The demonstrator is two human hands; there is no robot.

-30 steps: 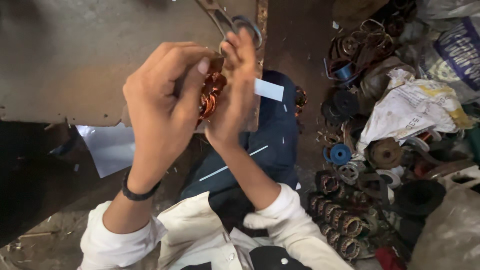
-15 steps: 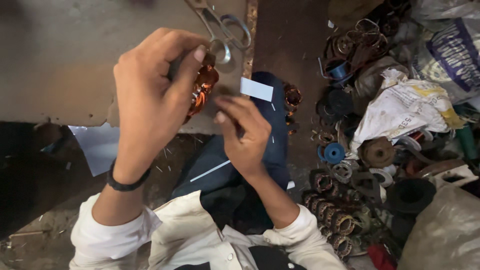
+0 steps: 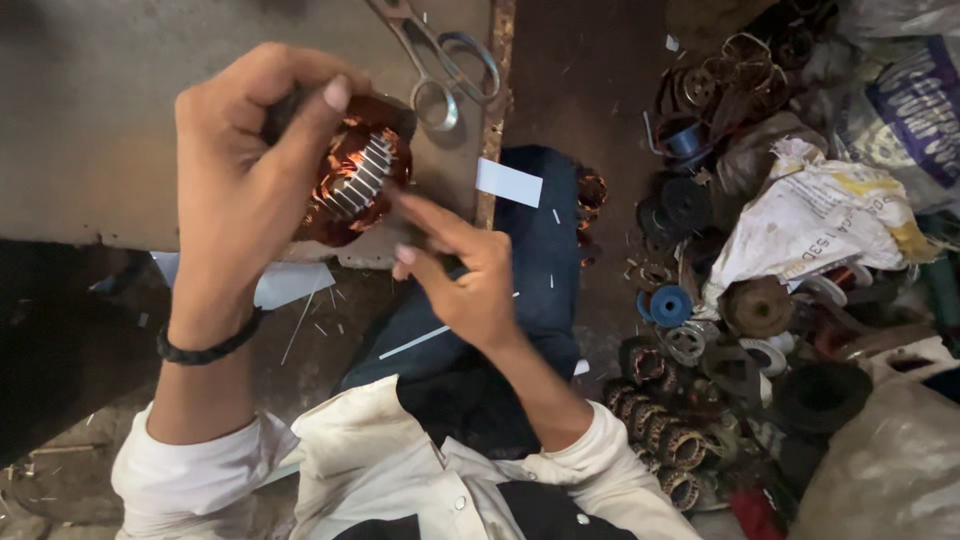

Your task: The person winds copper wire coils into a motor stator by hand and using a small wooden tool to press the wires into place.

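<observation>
Worktop (image 3: 90, 120): grey, scuffed slab filling the upper left, its right edge a rusty strip (image 3: 497, 110). Scissors (image 3: 440, 65): metal, lying open on the worktop near that edge. Floor (image 3: 590, 70): dark brown dirt, littered with pale slivers and paper scraps. White slip (image 3: 508, 182): just right of the worktop edge. Paper sheet (image 3: 285, 283): pale, under the worktop's lower edge. Scrap heap (image 3: 700, 330): coils, rings and a blue spool (image 3: 670, 305), piled along the right. Sack (image 3: 820, 225): crumpled white, printed, resting on the heap. Grey bag (image 3: 890, 470): lower right corner. Light: dim, warm, from above; the left side falls into deep shadow.
</observation>
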